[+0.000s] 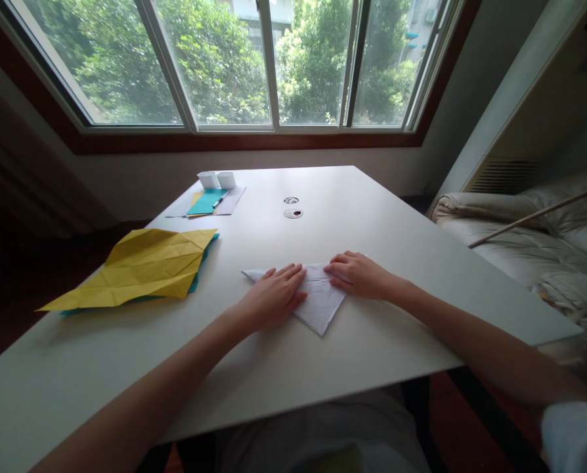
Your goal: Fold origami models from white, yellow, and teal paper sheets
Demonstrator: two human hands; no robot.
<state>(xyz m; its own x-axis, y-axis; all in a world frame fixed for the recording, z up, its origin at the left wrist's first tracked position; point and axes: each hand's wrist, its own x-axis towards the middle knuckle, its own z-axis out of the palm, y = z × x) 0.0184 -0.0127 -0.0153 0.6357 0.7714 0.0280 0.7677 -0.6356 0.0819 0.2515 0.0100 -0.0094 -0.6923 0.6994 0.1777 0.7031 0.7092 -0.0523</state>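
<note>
A sheet of white paper [318,305], folded into a roughly triangular shape, lies on the white table with one point toward me. My left hand [276,295] rests flat across its left part, fingers stretched out and thumb apart. From under that hand a thin paper corner sticks out to the left. My right hand [360,274] is closed at the paper's upper right edge, fingers bent together over it, and hides that corner. Creases run along the top between both hands.
Creased yellow paper [155,266] lies over teal paper [199,269] on the left. Farther back are small white containers [217,180], a teal sheet [205,202] and a pen [219,201]. Two round items [293,213] lie mid-table. A sofa [510,230] stands right.
</note>
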